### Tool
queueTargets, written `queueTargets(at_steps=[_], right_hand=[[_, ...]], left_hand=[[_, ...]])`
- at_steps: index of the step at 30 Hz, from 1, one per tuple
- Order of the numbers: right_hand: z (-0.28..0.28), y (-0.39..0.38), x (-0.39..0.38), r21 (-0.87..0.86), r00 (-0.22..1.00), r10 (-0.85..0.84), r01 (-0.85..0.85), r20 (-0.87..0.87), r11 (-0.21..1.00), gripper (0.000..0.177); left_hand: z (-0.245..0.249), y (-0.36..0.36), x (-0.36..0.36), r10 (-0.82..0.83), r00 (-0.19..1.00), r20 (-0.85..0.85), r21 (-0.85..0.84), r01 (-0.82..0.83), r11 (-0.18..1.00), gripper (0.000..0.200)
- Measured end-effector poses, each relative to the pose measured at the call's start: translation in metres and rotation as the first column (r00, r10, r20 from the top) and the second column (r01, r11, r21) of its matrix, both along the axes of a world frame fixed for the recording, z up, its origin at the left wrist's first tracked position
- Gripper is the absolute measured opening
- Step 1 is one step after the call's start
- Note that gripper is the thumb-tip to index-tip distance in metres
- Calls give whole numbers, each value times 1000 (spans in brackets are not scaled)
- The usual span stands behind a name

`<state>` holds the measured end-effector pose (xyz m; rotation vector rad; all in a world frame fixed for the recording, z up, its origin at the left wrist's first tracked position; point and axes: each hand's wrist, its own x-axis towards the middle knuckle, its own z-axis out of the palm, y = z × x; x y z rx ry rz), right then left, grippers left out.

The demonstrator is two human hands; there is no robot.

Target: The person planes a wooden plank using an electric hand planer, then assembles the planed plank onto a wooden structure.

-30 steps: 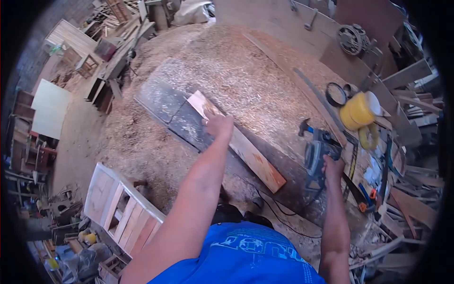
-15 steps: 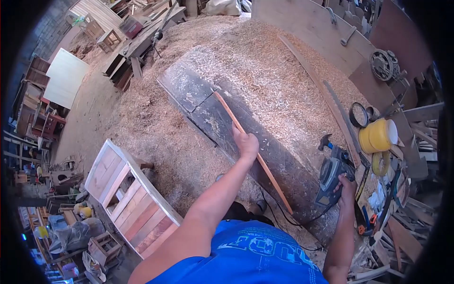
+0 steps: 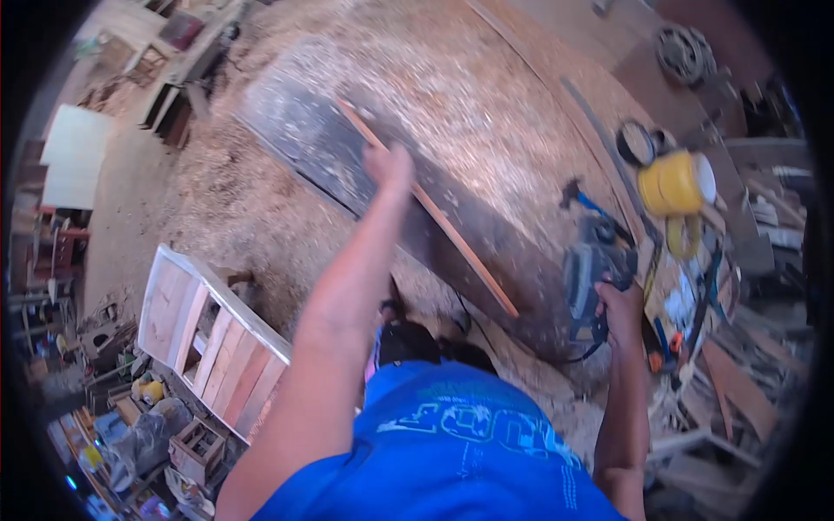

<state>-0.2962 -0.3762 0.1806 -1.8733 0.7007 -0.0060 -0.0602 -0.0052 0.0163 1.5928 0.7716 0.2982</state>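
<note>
My left hand (image 3: 389, 165) is closed around a slim reddish-brown wooden strip (image 3: 460, 243), nearer its far end. The strip lies lengthwise along a dark, worn workbench board (image 3: 304, 113). On the right, my right hand (image 3: 621, 308) has its fingers wrapped round the handle of a grey and black electric planer (image 3: 585, 273). The planer rests at the right side of the bench, apart from the strip, and its black cord runs off toward my body. Its underside is hidden.
A hammer (image 3: 576, 193) with a blue handle lies beyond the planer. Nearby stands a yellow bucket (image 3: 669, 185). At left is a slatted wooden panel piece (image 3: 230, 347). Wood shavings (image 3: 434, 69) cover the floor; scrap wood (image 3: 738, 391) is piled at right.
The view has shifted, so the bench appears further up and left. My left hand has moved along the strip toward its far end. My right hand stays on the planer.
</note>
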Motion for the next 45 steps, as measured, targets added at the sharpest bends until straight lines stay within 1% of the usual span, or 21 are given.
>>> queueTargets(at_steps=[1, 2, 3, 5, 6, 7, 8, 10, 12, 14, 16, 20, 22, 29, 33, 38, 40, 41, 43, 44, 45], right_hand=[[14, 6, -14, -19, 999, -33, 32, -35, 999, 19], [28, 11, -25, -42, 994, 39, -43, -104, 998, 21], [39, 17, -33, -56, 980, 115, -125, -164, 991, 23], [59, 33, -47, -12, 957, 136, -144, -256, 989, 24], [64, 40, -53, 48, 929, 177, -171, -326, 984, 26], [65, 44, -60, 22, 907, 206, -213, -368, 977, 25], [64, 48, -67, 19, 905, 202, -211, -374, 977, 25], [59, 53, -81, -28, 887, 343, -369, -309, 929, 23], [55, 51, -92, 20, 858, 345, -365, -381, 931, 21], [51, 49, -97, -49, 827, 408, -460, -388, 887, 21], [52, 55, -93, -66, 833, 389, -448, -393, 892, 21], [50, 69, -73, -72, 833, 400, -459, -382, 886, 21], [50, 78, -58, -48, 836, 400, -449, -376, 892, 20], [43, 107, -17, -53, 835, 442, -484, -328, 874, 19], [40, 137, 12, -22, 859, 470, -484, -205, 875, 24], [34, 169, 50, -74, 839, 503, -526, -208, 847, 30], [32, 177, 63, -95, 835, 511, -536, -206, 839, 30], [31, 180, 68, -77, 836, 512, -534, -199, 842, 30], [29, 186, 80, -58, 833, 520, -538, -187, 841, 31], [27, 190, 86, -53, 835, 520, -537, -181, 842, 30], [26, 195, 92, -48, 836, 520, -534, -174, 844, 30]], left_hand=[[1, 8, 6, -7, 1000, 21, 28, 6, 1000, 47], [17, 12, 10, 3, 999, -53, 5, -3, 1000, 44], [2, 22, 23, -29, 995, -95, 10, 30, 999, 41], [-24, 31, 42, -62, 988, -143, 6, 64, 998, 39], [-33, 31, 47, -17, 989, -144, 122, 35, 992, 30], [-33, 28, 45, 30, 990, -138, 238, 4, 971, 26], [-32, 26, 44, 27, 989, -143, 233, 7, 972, 26], [-9, 26, 38, -38, 971, -235, 102, 64, 993, 38], [-3, 24, 36, -44, 967, -250, 110, 73, 991, 37], [-1, 25, 37, -41, 965, -259, 121, 74, 990, 36], [2, 21, 33, -14, 971, -240, 234, 72, 970, 35], [6, 20, 33, -31, 968, -250, 203, 84, 976, 33], [3, 21, 33, -36, 962, -270, 287, 116, 951, 35], [-3, 21, 35, -49, 954, -295, 222, 118, 968, 39], [-5, 21, 33, -64, 964, -258, 252, 131, 959, 41], [-8, 23, 32, -9, 974, -226, 247, 66, 967, 45], [-11, 37, 30, -109, 992, -65, -78, 104, 992, 50], [-13, 47, 27, -103, 993, -64, -73, 99, 992, 50], [10, 66, 7, -151, 986, 63, -306, 163, 938, 47], [19, 70, -9, -146, 987, 64, -301, 159, 940, 47], [29, 72, -28, -176, 977, 120, -29, 180, 983, 41]])
